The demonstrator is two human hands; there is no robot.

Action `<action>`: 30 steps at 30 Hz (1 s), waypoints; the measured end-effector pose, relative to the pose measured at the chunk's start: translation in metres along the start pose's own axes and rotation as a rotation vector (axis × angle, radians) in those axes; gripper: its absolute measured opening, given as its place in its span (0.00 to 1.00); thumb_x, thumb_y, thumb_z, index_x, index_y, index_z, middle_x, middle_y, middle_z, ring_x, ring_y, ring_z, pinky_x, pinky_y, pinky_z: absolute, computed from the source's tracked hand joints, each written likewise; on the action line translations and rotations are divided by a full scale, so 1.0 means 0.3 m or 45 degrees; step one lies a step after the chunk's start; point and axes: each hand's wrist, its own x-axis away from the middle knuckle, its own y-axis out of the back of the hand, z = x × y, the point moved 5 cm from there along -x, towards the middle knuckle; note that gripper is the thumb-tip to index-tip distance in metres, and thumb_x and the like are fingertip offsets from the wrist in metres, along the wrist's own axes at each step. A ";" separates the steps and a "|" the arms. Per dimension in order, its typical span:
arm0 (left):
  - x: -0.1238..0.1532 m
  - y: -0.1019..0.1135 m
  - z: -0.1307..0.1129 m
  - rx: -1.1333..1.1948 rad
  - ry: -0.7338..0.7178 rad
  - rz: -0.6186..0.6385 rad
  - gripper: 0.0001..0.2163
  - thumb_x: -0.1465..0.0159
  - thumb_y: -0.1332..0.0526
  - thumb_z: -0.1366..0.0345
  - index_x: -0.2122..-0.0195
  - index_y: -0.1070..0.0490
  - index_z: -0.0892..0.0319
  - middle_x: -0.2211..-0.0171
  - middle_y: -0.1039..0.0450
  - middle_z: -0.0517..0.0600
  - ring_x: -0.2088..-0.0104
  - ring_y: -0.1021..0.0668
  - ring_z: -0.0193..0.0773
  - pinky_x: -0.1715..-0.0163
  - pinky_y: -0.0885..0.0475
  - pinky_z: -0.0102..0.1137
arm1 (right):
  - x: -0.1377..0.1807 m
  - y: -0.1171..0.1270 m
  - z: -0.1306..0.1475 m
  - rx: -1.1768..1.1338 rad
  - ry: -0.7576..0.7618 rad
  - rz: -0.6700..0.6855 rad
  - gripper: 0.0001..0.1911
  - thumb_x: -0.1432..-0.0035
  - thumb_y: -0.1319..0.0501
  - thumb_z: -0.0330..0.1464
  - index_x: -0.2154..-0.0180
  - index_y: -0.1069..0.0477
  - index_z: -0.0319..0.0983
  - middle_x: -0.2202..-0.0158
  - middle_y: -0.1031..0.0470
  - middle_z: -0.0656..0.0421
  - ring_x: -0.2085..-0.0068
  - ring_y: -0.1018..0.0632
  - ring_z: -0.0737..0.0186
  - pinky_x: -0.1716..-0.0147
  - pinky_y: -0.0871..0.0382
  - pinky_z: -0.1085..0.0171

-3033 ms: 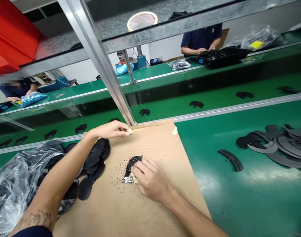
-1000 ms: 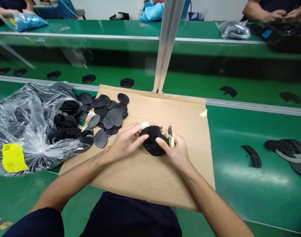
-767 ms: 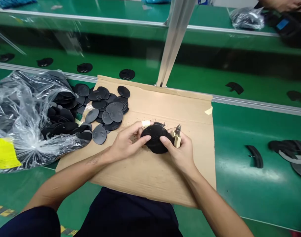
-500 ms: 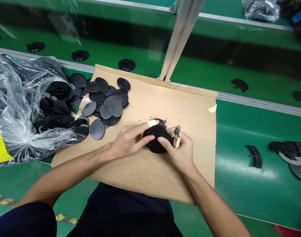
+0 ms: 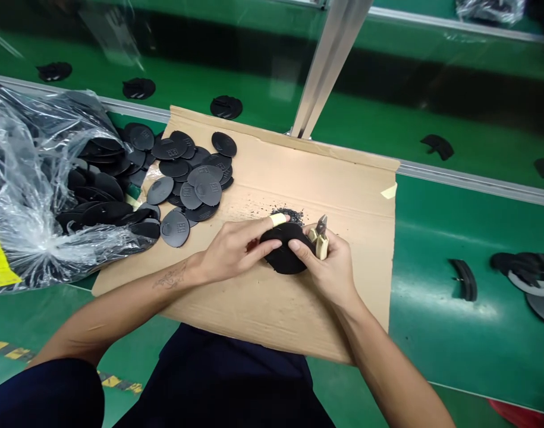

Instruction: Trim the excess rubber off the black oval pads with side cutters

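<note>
clearly, both my hands were closed on the same black piece (image 5: 284, 254): my left hand (image 5: 233, 249) gripped its left edge, thumb across the face, the index finger with its pale yellow wrap (image 5: 278, 219) reaching past the far rim. my right hand (image 5: 332, 261) pinched the right edge under its thumb while also gripping the nippers (image 5: 321, 238), tips pointing up and away from me. to handle it well, i judged, both thumbs had to press evenly so the piece neither flexed nor slipped, and the tips had to stay clear of my left fingers. the piece sat over the cardboard (image 5: 263, 315), just on my side of some black bits (image 5: 293, 215); i couldn't tell whether it touched. staying near those bits seemed the tidy way. further out, to the left, lay a heap of oval discs (image 5: 204, 184), best not nudged by my forearm, beside a clear plastic bag (image 5: 44, 238). well apart, on the right, a curved strip (image 5: 465, 280) rested on the green table (image 5: 432, 333).
</note>
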 end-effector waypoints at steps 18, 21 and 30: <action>0.013 -0.023 0.018 0.138 0.213 0.117 0.16 0.26 0.42 0.59 0.44 0.26 0.62 0.80 0.36 0.40 0.82 0.36 0.25 0.78 0.35 0.21 | -0.004 0.008 0.000 -0.012 0.004 -0.054 0.23 0.50 0.27 0.51 0.71 0.30 0.41 0.74 0.30 0.62 0.72 0.32 0.66 0.73 0.32 0.66; 0.012 -0.021 0.023 0.181 0.249 0.143 0.16 0.26 0.41 0.58 0.44 0.26 0.62 0.79 0.35 0.41 0.81 0.35 0.26 0.78 0.35 0.21 | -0.003 0.008 -0.001 0.007 -0.004 -0.035 0.23 0.49 0.27 0.52 0.70 0.30 0.41 0.73 0.30 0.62 0.72 0.32 0.66 0.72 0.32 0.66; 0.008 -0.019 0.015 0.134 0.165 0.130 0.16 0.26 0.41 0.60 0.43 0.27 0.63 0.78 0.33 0.41 0.80 0.35 0.26 0.76 0.34 0.21 | -0.001 0.009 -0.003 0.008 0.012 -0.027 0.21 0.47 0.28 0.50 0.70 0.30 0.41 0.73 0.31 0.63 0.73 0.33 0.67 0.72 0.34 0.66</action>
